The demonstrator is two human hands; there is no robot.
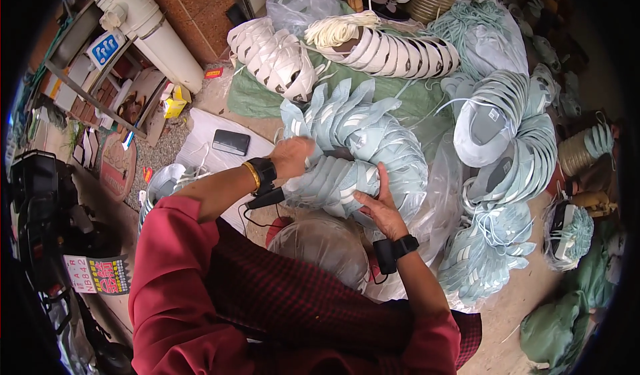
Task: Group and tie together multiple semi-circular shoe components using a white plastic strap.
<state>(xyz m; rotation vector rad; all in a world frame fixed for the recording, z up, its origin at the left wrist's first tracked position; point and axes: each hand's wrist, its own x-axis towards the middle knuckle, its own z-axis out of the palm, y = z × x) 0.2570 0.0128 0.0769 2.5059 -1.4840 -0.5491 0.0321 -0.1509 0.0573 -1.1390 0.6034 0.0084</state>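
Observation:
A long curved row of nested light-blue shoe uppers [393, 150] lies before me, bending round from the far left to the near side. My right hand [381, 205] grips the near stretch of this row, its thumb and fingers on either side of the uppers. Close to the row's left end is my left hand [293, 156], closed and slightly blurred; whatever its fingers hold is hidden. Beneath the row, a clear plastic bag [320, 248] bulges near my lap.
White nested uppers [400, 56] lie at the back on green sheeting [257, 98]. More light-blue uppers [513, 142] are stacked at the right. A black phone [231, 142] rests on a white sheet at the left. A motorbike [40, 202] stands far left.

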